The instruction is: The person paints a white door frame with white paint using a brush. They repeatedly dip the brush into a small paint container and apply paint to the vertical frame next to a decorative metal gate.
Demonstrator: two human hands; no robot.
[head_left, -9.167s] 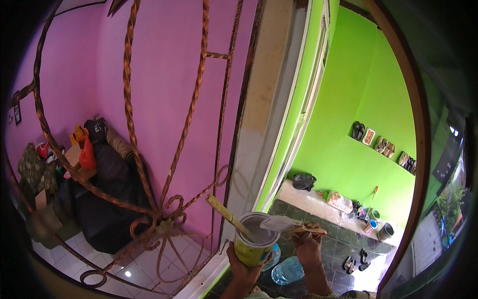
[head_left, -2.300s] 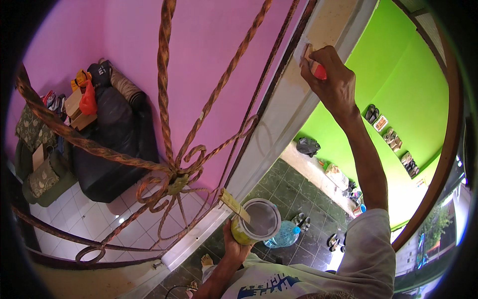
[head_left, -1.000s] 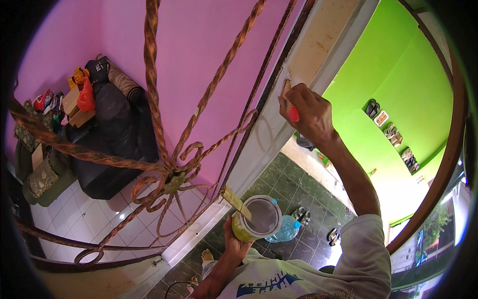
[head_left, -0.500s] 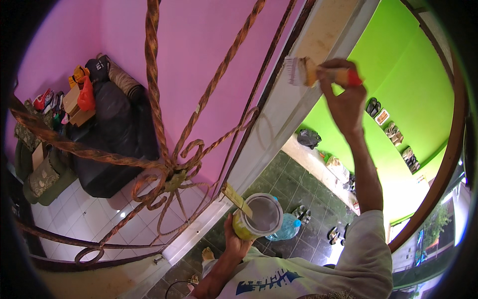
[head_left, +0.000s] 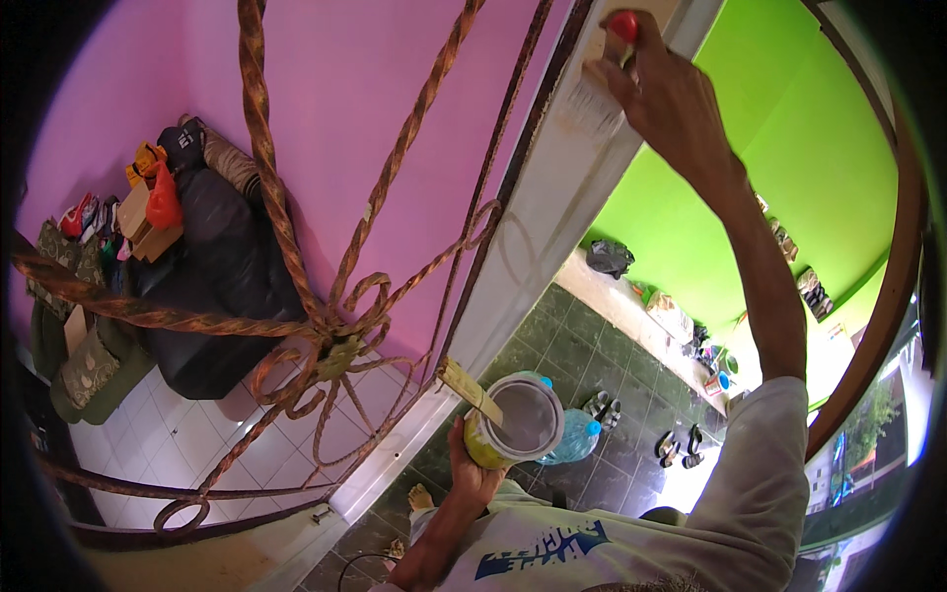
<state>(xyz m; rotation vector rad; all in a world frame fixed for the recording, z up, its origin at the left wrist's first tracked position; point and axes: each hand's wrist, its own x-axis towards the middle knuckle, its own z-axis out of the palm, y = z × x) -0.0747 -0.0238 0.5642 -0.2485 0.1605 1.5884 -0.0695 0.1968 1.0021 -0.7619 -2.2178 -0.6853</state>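
My right hand (head_left: 673,107) is raised at the top, its fingers closed round a paintbrush (head_left: 595,105) with a red handle end. The whitish bristles point down at the pale frame (head_left: 541,202) and look to be against its surface, which has bare tan patches higher up. Low in the middle, my left hand (head_left: 475,478) grips a yellow-green paint can (head_left: 485,449) from below and the side. Greyish-white paint fills part of it, and a flat wooden stick (head_left: 472,392) leans out over the rim.
Twisted rusty metal bars (head_left: 330,345) cross the opening on the left, before a pink room with a dark sofa (head_left: 222,296). A clear blue water jug (head_left: 575,440) stands on the dark tiled floor beyond the can. Sandals (head_left: 681,446) and a green wall (head_left: 789,128) lie right.
My right hand has moved up along the frame, and the brush has turned from sideways to bristles downward against it. My left hand keeps the can in nearly the same place.
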